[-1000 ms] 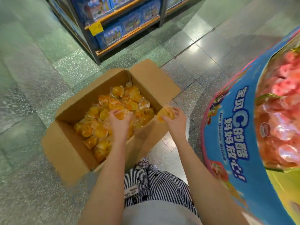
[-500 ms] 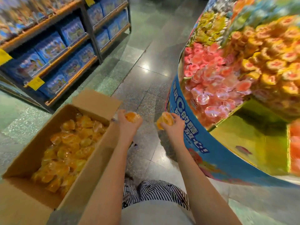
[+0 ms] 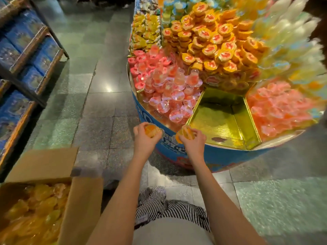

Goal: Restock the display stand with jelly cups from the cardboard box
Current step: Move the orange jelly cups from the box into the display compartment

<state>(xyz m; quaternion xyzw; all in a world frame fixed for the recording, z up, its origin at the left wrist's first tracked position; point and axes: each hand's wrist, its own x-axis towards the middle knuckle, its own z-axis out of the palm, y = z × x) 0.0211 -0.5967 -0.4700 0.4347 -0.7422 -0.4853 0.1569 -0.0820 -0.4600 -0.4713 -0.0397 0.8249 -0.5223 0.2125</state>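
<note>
Now transferring: left hand [image 3: 145, 139] and right hand [image 3: 193, 143], each grip curled round orange jelly cups [image 3: 150, 130]; next, releasing them into the empty gold compartment [image 3: 221, 121], two o'clock of the right hand.

Bare forearms [image 3: 122, 195] run from the bottom edge to the left hand [image 3: 146, 139] and right hand [image 3: 193, 144] at mid-frame, and between them at lower centre shows a plain pale garment [image 3: 171, 232] topped by rumpled black-and-white striped cloth [image 3: 173, 207] bearing a small label [image 3: 141, 219] on its left side.
</note>
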